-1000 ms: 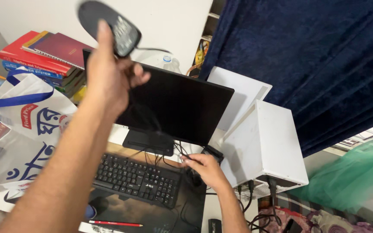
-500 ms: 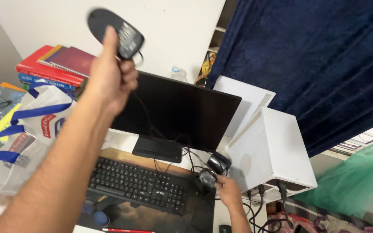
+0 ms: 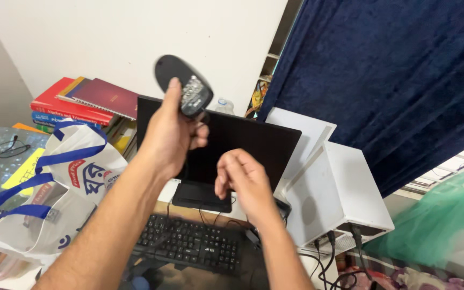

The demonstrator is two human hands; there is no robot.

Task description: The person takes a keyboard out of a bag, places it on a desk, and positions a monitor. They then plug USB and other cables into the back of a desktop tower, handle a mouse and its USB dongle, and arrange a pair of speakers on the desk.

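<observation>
The left hand [image 3: 170, 134] is raised in front of the monitor [image 3: 226, 150], its fingers closed around the lower end of a black computer mouse [image 3: 182, 92] turned underside-out, so the mouse sits high in the view, just above the monitor's top edge at about 11 o'clock from the screen's middle. The right hand [image 3: 243, 180] hovers lower, at about 4 o'clock from the mouse, fingers loosely curled and holding nothing that I can make out. The mouse looks light, rigid and smooth-shelled, probably a little slippery, so the narrow waist where the fingers already pinch it seems the soundest place to hold; a thin cable appears to trail from it down across the screen and may tug or snag. Open room lies mainly upward and toward the bare wall at 12 o'clock. Edges to mind: the monitor's top rim just beneath the mouse, the stack of books [image 3: 84, 102] at 9 o'clock, the white bag with blue handles [image 3: 65, 182] at 8 o'clock, the white computer case [image 3: 339, 188] at 4 o'clock, and the keyboard [image 3: 191, 249] with its tangle of cables below.
</observation>
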